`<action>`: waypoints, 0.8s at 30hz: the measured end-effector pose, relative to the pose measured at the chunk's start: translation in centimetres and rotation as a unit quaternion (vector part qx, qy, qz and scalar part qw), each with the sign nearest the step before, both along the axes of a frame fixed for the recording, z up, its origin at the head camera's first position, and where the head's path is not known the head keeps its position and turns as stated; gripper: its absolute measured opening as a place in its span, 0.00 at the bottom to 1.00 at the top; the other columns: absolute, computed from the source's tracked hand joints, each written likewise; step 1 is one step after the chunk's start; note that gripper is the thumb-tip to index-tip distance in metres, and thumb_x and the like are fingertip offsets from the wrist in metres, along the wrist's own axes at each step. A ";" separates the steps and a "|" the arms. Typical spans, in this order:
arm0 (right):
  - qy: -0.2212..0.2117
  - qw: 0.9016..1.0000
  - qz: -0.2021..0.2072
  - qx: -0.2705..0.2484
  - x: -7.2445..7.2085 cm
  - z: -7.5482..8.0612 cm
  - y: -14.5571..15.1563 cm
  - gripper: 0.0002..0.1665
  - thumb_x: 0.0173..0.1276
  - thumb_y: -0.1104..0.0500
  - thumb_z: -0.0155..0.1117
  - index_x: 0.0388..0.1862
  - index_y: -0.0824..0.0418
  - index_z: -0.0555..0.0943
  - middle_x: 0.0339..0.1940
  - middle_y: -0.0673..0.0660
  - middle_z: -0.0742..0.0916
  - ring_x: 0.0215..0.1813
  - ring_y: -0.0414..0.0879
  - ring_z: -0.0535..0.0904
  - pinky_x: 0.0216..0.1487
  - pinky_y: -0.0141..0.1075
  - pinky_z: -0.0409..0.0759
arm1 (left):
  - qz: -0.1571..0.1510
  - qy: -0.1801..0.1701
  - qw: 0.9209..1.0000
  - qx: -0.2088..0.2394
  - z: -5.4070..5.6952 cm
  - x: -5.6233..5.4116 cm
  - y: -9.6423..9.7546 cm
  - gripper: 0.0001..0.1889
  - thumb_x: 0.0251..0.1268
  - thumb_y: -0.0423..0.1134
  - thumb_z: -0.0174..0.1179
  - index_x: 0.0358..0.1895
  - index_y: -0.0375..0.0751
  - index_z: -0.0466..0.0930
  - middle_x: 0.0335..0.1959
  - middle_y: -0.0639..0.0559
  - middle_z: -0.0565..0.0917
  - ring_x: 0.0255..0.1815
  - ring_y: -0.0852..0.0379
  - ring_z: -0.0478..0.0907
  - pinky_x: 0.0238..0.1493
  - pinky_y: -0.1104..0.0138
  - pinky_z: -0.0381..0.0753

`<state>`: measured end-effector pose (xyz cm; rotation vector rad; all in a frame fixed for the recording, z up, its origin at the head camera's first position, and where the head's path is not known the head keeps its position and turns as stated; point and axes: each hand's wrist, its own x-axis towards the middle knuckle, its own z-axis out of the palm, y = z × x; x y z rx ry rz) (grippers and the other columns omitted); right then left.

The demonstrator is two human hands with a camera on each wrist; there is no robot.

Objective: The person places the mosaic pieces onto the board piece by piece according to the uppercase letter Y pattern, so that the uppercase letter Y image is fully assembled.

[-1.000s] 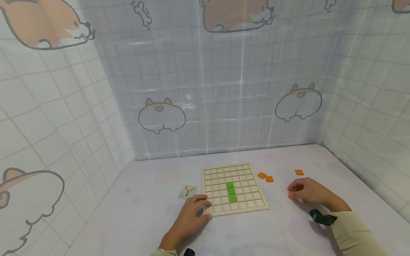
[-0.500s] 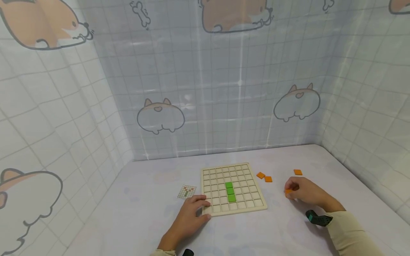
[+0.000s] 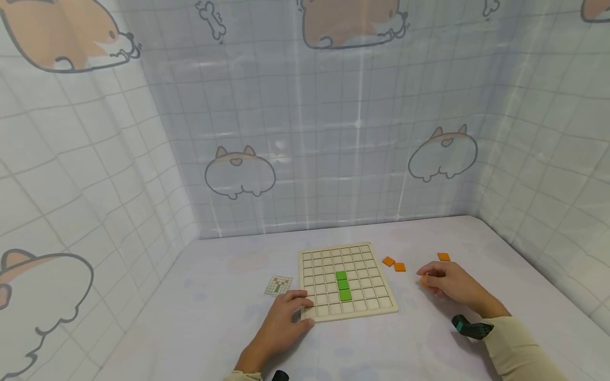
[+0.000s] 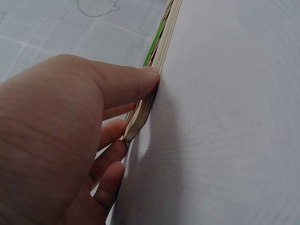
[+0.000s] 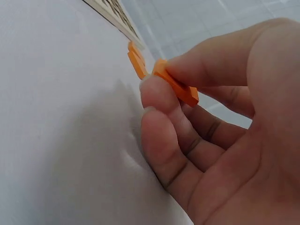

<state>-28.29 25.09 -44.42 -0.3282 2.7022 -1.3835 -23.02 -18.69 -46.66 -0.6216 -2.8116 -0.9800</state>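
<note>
A pale wooden grid board [image 3: 371,307] lies on the table with several green square tiles [image 3: 343,286] in a column in its cells. My left hand [image 3: 281,325] holds the board's near left corner, thumb along the front edge and fingers at the left side, as the left wrist view also shows. To the right of the board, my right hand [image 3: 455,286] pinches an orange square tile [image 5: 174,84] between thumb and fingers, just over the table. Two loose orange tiles [image 3: 400,267] lie between the board and that hand. One more orange tile [image 3: 443,256] lies behind it.
A small pattern card [image 3: 278,285] with a coloured grid lies left of the board. The white table [image 3: 229,317] is enclosed by cloth walls [image 3: 333,159] printed with grid lines and cartoon dogs, at the back and both sides.
My right hand has moved slightly left and away from me with the orange tile, rotating a little. My left hand and the board stay in place.
</note>
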 end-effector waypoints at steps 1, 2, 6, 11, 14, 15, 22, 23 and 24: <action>-0.002 1.000 -0.004 -0.005 0.0 0.0 -0.1 0.17 0.71 0.57 0.65 0.54 0.65 0.82 0.27 0.56 0.81 0.30 0.48 0.76 0.30 0.36 0.78 | 0.001 -0.001 1.000 0.000 0.0 0.0 0.0 0.15 0.60 0.46 0.69 0.50 0.52 0.85 0.63 0.52 0.76 0.65 0.45 0.69 0.65 0.44 0.67; -0.003 1.000 -0.006 -0.009 0.1 0.1 -0.2 0.18 0.71 0.56 0.65 0.54 0.66 0.81 0.27 0.56 0.81 0.31 0.48 0.76 0.30 0.36 0.78 | 0.001 -0.001 1.000 0.000 0.1 0.0 0.0 0.15 0.60 0.46 0.69 0.50 0.52 0.85 0.63 0.52 0.76 0.65 0.45 0.69 0.65 0.44 0.67; -0.015 1.000 -0.014 -0.015 0.2 0.2 -0.3 0.23 0.71 0.54 0.66 0.58 0.66 0.80 0.34 0.55 0.85 0.36 0.48 0.79 0.34 0.37 0.79 | 0.003 -0.004 1.000 0.000 0.3 0.1 0.1 0.15 0.60 0.45 0.69 0.50 0.51 0.85 0.63 0.52 0.76 0.65 0.45 0.69 0.65 0.44 0.67; -0.025 0.999 -0.026 -0.009 0.3 0.3 -0.5 0.27 0.69 0.55 0.67 0.63 0.66 0.78 0.46 0.56 0.87 0.41 0.48 0.82 0.39 0.38 0.80 | 0.003 -0.004 1.000 0.001 0.4 0.1 0.2 0.15 0.59 0.45 0.70 0.50 0.51 0.85 0.63 0.51 0.76 0.65 0.45 0.69 0.65 0.44 0.66; -0.029 0.999 -0.034 -0.013 0.2 0.3 -0.7 0.28 0.68 0.58 0.67 0.64 0.67 0.77 0.49 0.57 0.86 0.42 0.48 0.82 0.40 0.37 0.81 | 0.002 -0.002 1.000 0.001 0.4 0.1 0.1 0.15 0.59 0.44 0.70 0.50 0.50 0.85 0.63 0.51 0.76 0.65 0.44 0.69 0.65 0.44 0.67; -0.030 0.999 -0.036 -0.016 0.2 0.3 -0.9 0.28 0.67 0.60 0.67 0.64 0.67 0.76 0.49 0.57 0.86 0.43 0.48 0.82 0.41 0.37 0.81 | 0.002 -0.002 1.000 0.001 0.3 0.1 0.1 0.15 0.59 0.44 0.70 0.50 0.50 0.85 0.63 0.51 0.76 0.65 0.44 0.69 0.65 0.44 0.67; -0.034 0.998 -0.050 -0.036 -0.1 -0.2 -1.8 0.26 0.67 0.63 0.66 0.64 0.68 0.77 0.48 0.58 0.85 0.42 0.48 0.82 0.41 0.37 0.82 | -0.001 0.004 1.000 0.002 0.1 0.0 0.0 0.15 0.60 0.45 0.69 0.50 0.51 0.85 0.63 0.51 0.77 0.65 0.45 0.69 0.64 0.44 0.67; -0.033 0.997 -0.052 -0.039 -0.1 -0.3 -1.9 0.26 0.67 0.63 0.66 0.63 0.68 0.77 0.48 0.57 0.86 0.42 0.48 0.82 0.41 0.37 0.82 | -0.002 0.004 1.000 0.004 0.1 0.0 0.0 0.14 0.60 0.44 0.69 0.50 0.51 0.85 0.63 0.51 0.77 0.65 0.45 0.69 0.64 0.44 0.67; -0.033 0.997 -0.054 -0.042 -0.1 -0.3 -2.1 0.26 0.67 0.63 0.66 0.63 0.67 0.77 0.48 0.57 0.86 0.41 0.48 0.82 0.41 0.37 0.82 | -0.001 0.003 1.000 0.004 0.1 0.0 0.1 0.15 0.60 0.45 0.69 0.50 0.51 0.85 0.63 0.51 0.77 0.65 0.45 0.69 0.65 0.44 0.67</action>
